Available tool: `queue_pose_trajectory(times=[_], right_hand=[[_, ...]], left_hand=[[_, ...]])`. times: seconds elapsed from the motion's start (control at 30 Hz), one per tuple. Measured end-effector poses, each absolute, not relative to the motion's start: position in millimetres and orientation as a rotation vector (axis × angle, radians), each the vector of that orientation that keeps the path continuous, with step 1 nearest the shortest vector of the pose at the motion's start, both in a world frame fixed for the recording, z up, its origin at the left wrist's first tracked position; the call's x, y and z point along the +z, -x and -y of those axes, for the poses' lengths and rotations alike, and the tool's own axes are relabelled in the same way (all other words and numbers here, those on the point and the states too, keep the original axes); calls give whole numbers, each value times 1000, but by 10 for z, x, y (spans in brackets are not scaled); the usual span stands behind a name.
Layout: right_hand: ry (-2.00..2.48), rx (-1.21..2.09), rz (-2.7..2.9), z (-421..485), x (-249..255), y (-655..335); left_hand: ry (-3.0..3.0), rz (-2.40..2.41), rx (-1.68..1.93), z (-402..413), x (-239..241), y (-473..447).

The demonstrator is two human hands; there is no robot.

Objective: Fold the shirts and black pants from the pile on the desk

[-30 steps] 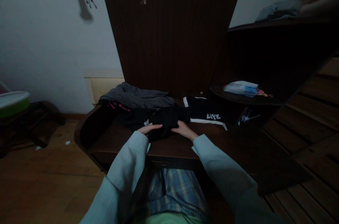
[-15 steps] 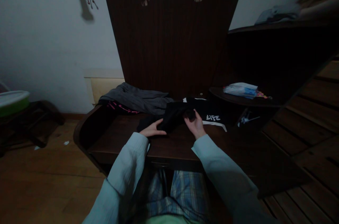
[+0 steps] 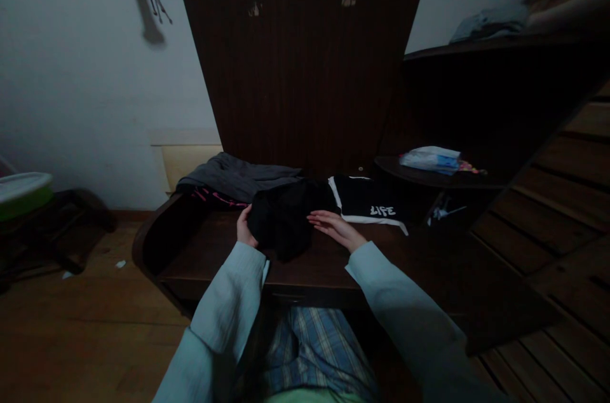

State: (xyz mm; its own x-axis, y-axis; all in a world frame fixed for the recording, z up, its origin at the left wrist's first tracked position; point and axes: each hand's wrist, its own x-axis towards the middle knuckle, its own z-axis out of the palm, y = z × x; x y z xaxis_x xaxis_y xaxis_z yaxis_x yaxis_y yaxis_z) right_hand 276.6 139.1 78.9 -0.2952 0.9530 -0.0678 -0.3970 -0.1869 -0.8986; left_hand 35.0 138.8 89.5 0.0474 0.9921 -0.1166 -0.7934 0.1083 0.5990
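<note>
A crumpled piece of black cloth (image 3: 281, 220) is bunched up on the dark wooden desk (image 3: 324, 263). At its left side, my left hand (image 3: 246, 229) grips the cloth, with some fingers hidden behind it. My right hand (image 3: 337, 229) is open beside the cloth's right edge, fingers stretched toward it; whether the tips touch it I cannot tell. To the right lies a flat folded black garment (image 3: 365, 199) with white edging and white lettering. A grey garment (image 3: 238, 173) lies in a heap behind on the left, over dark fabric with pink marks (image 3: 216, 198).
A small shelf (image 3: 441, 180) on the right carries a plastic packet (image 3: 431, 159). Above it, a higher shelf (image 3: 490, 46) holds folded cloth (image 3: 490, 23). A raised curved side (image 3: 147, 241) bounds the desk at left. A stool with a green-and-white tub (image 3: 28, 189) stands farther left.
The black cloth has been gathered into a bunch farther left. My right hand has let go of it and opened; my left hand has moved left and up around its side.
</note>
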Motion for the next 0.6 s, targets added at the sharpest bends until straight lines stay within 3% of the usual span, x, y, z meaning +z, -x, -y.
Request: queue_pose_trajectory(times=[0.13,0.33,0.6], right_hand=[[938,1657,863,-1354,786,-2723],[955,1675,986,-1253,868,-2677],[721,1678,758,-1267,881,-3026]], left_hand=[[-437,-572,1433,-1375,934,-404],[-582,-646,1098,-1317,876,-493],[-540,-442,1308,-1273,943,-430]])
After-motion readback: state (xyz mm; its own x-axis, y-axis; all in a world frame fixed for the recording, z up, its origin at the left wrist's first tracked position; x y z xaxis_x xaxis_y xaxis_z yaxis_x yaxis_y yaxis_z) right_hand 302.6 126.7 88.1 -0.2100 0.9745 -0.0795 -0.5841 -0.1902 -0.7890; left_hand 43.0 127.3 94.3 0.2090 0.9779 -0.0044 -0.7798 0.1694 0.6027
